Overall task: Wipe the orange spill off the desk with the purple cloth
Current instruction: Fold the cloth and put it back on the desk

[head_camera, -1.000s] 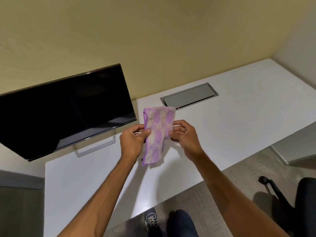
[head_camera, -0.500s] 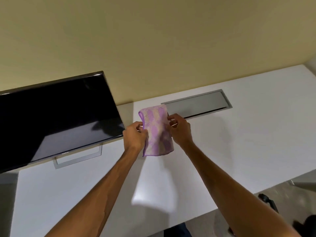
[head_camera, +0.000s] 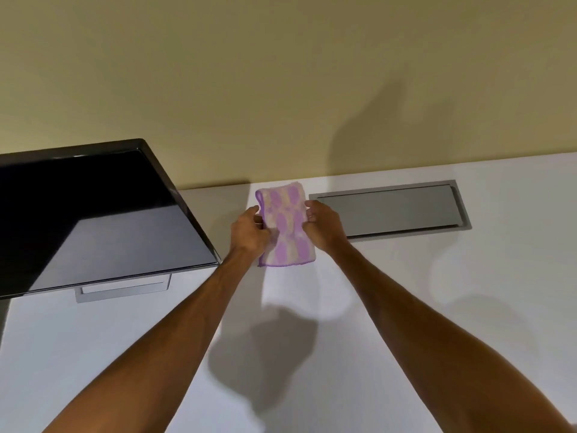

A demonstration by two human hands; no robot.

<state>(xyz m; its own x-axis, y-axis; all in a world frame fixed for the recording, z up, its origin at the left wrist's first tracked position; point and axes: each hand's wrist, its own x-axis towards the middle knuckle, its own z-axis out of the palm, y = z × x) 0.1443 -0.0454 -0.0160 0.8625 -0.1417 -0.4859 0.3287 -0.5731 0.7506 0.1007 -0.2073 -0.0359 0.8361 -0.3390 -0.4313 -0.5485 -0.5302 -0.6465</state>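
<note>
A purple and cream patterned cloth point(head_camera: 285, 225), folded into a narrow strip, hangs in the air above the white desk point(head_camera: 406, 307). My left hand point(head_camera: 249, 232) pinches its left edge and my right hand point(head_camera: 324, 226) pinches its right edge. Both arms reach forward from the bottom of the view. No orange spill shows on the visible part of the desk.
A black monitor point(head_camera: 93, 220) on a silver stand point(head_camera: 121, 289) fills the left side. A grey cable hatch point(head_camera: 396, 210) is set into the desk just right of my hands. A beige wall point(head_camera: 281, 89) rises behind the desk.
My view has swung upward and closer to the desk, so the floor and chair have dropped out of sight. The cloth has gone from a long hanging strip to a shorter fold.
</note>
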